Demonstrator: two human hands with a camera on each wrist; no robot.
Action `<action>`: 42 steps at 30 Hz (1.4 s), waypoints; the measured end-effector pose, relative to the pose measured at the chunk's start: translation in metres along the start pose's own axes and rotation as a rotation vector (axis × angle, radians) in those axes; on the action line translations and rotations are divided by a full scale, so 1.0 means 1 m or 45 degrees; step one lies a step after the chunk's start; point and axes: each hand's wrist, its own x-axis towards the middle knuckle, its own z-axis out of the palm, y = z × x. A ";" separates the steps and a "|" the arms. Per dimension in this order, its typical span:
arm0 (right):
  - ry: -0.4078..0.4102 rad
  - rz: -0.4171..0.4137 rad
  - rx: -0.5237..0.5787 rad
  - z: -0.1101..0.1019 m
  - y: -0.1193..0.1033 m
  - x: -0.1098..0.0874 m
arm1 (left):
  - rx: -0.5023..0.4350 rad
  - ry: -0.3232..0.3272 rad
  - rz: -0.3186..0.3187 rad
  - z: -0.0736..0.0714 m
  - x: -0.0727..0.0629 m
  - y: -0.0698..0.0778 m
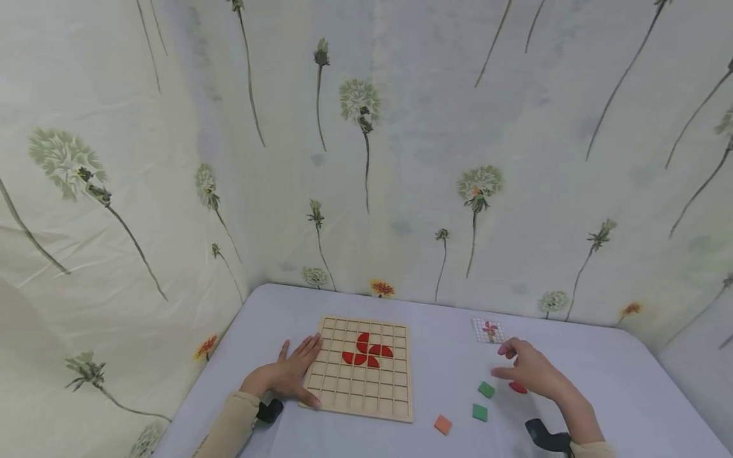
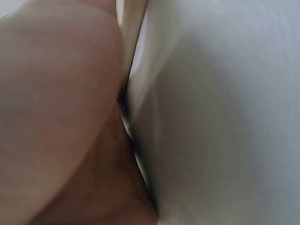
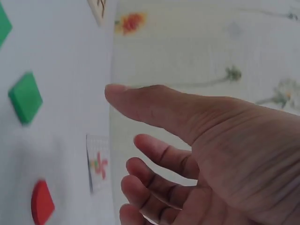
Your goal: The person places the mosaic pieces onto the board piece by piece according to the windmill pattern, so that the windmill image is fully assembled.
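My left hand point(image 1: 289, 375) rests along the left edge of a wooden grid board point(image 1: 357, 402), its thumb and fingers spread. Four-armed and pinwheel-like, a group of red rounded pieces point(image 1: 363, 345) lies in the board's cells. In the left wrist view the hand point(image 2: 56, 93) fills the left side, beside the board's edge point(image 2: 133, 18). To the right, my right hand point(image 1: 532, 370) hovers over the table with loosely bent fingers and nothing between them. Below it lies a loose red piece point(image 1: 518, 387), also visible in the right wrist view point(image 3: 43, 202). A green tile point(image 1: 486, 389) is just left of that hand.
A second green tile point(image 1: 480, 413) and an orange tile point(image 1: 443, 425) lie between the board and the right hand. Behind them is a small printed card point(image 1: 489, 331) with a red pinwheel on a grid. Flower-patterned cloth point(image 1: 412, 159) hangs behind the white table point(image 1: 441, 356).
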 end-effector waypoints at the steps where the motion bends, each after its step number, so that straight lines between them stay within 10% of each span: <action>1: -0.004 0.009 -0.009 -0.003 0.007 -0.001 | -0.002 0.001 0.003 0.000 0.000 0.000; 20: -0.163 0.296 -0.033 -0.009 0.062 -0.003 | 0.007 0.012 0.016 -0.004 -0.001 0.006; 42: -0.075 0.173 -0.019 0.014 0.063 0.007 | -0.014 -0.003 -0.006 -0.005 -0.002 0.007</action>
